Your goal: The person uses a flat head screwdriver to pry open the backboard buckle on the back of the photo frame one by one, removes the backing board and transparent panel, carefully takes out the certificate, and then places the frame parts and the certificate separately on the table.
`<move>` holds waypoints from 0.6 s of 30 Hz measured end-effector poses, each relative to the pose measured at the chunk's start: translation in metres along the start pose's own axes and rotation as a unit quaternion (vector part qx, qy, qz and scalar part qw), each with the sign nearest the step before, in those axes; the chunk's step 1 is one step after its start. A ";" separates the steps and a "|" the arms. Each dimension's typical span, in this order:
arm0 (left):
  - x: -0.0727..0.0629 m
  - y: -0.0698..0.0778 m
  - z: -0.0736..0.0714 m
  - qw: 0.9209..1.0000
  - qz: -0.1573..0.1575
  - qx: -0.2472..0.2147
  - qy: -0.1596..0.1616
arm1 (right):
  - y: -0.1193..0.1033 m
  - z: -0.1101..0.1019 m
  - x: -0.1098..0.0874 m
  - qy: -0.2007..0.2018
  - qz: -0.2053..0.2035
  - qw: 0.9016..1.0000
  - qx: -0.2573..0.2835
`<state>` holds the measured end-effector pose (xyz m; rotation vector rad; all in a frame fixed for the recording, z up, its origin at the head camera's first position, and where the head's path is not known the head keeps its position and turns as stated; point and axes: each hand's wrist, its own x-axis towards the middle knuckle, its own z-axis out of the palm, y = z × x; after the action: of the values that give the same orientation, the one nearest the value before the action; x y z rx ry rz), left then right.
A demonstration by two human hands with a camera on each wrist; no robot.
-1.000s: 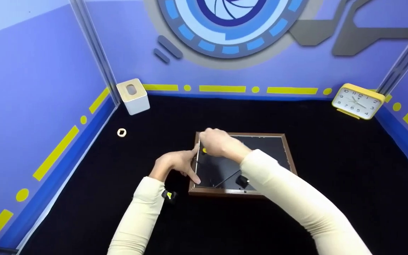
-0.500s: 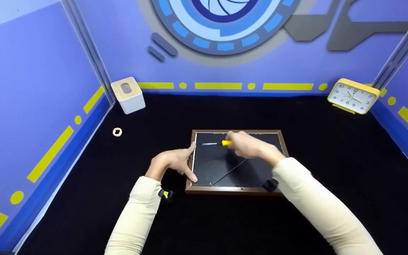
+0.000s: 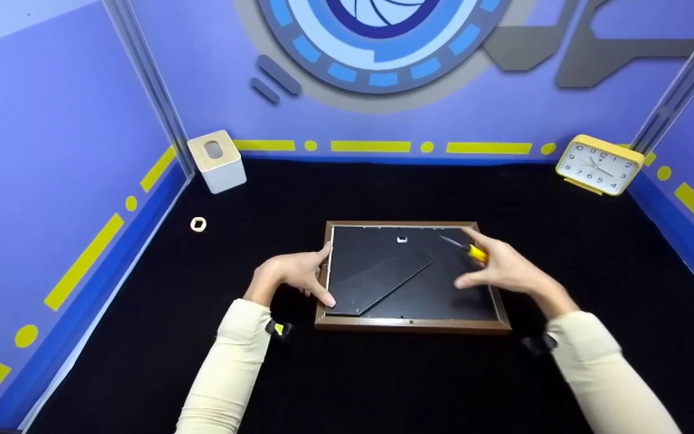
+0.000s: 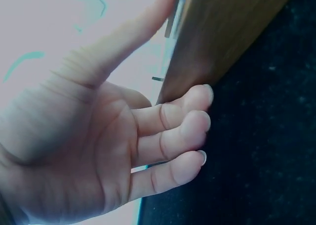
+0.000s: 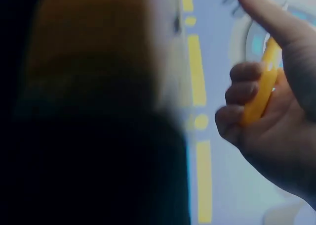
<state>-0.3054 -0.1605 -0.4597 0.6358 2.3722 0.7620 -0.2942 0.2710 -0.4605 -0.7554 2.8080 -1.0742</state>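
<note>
A brown picture frame [image 3: 413, 325] lies back up on the black surface, its black back panel [image 3: 371, 253] showing. A flat black stand leg [image 3: 377, 283] lies across that panel. My left hand [image 3: 296, 274] rests on the frame's left edge, thumb and index finger spread along it. In the left wrist view, the other fingers [image 4: 168, 146] lie loosely bent beside the wooden side. My right hand [image 3: 509, 265] is above the frame's right side. Its lower fingers curl round the yellow handle of a screwdriver [image 5: 261, 94], while thumb and index finger stretch away. The blade points left over the panel.
A small pale ring with a square hole [image 3: 198, 224] lies to the left. A white tissue box with a wooden lid [image 3: 220, 163] stands in the back left corner. A yellow clock [image 3: 600, 166] stands at the back right. Blue-purple walls enclose the surface.
My right hand has moved from the frame's upper left corner to its right side with the screwdriver; its thumb and index finger have spread. The left hand stays at the left edge.
</note>
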 end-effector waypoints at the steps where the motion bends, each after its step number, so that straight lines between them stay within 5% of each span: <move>1: -0.001 -0.001 -0.002 1.000 0.003 -0.002 0.001 | 0.006 -0.003 -0.005 -0.011 0.006 1.000 0.001; 8: 0.000 -0.009 -0.009 0.999 0.012 -0.025 0.040 | 0.020 -0.010 -0.036 -0.097 0.014 0.995 -0.018; 18: 0.032 -0.008 -0.029 0.998 -0.014 -0.024 0.058 | 0.019 -0.011 -0.062 -0.123 0.009 0.991 -0.052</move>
<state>-0.3495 -0.1586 -0.4566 0.5514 2.4544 0.8619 -0.2503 0.3184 -0.4727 -0.8068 2.6698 -0.7775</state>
